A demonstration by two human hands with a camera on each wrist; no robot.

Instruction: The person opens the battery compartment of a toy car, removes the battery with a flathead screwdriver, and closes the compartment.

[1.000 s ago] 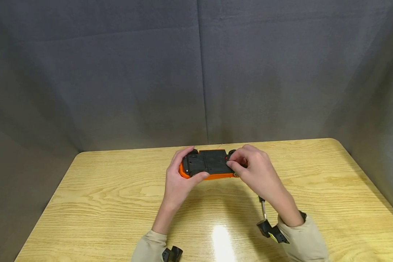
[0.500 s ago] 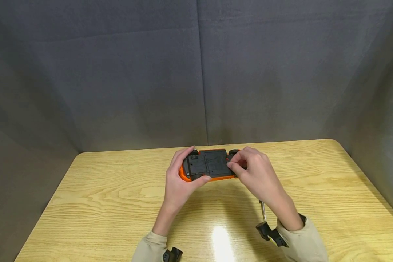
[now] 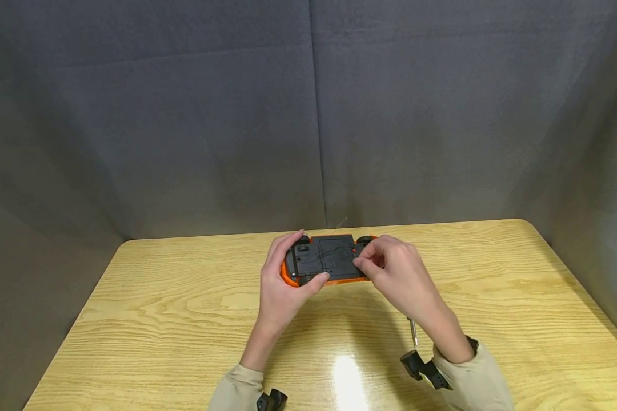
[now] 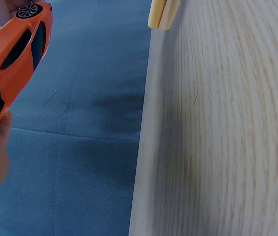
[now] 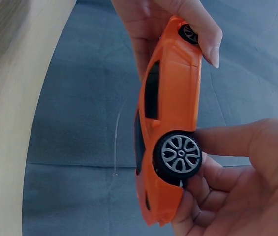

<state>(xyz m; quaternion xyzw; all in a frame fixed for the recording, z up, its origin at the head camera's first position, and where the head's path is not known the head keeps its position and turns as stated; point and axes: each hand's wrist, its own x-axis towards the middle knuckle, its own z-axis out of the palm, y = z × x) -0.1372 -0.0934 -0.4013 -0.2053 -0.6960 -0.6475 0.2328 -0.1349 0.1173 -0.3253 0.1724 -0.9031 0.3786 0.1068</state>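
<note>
Two hands hold an orange toy car point(image 3: 325, 260) belly-up above the far middle of the wooden table point(image 3: 159, 319). Left hand point(image 3: 283, 279) grips the car's left end, thumb on the near side, fingers curled over the far side. Right hand point(image 3: 396, 274) pinches at the car's right end, fingertips by the silver-rimmed wheel point(image 5: 179, 153). Screwdriver point(image 3: 413, 348) lies on the table nearer the person than the car, under the right wrist. Grey cloth backdrop point(image 3: 308, 114) behind the car.
</note>
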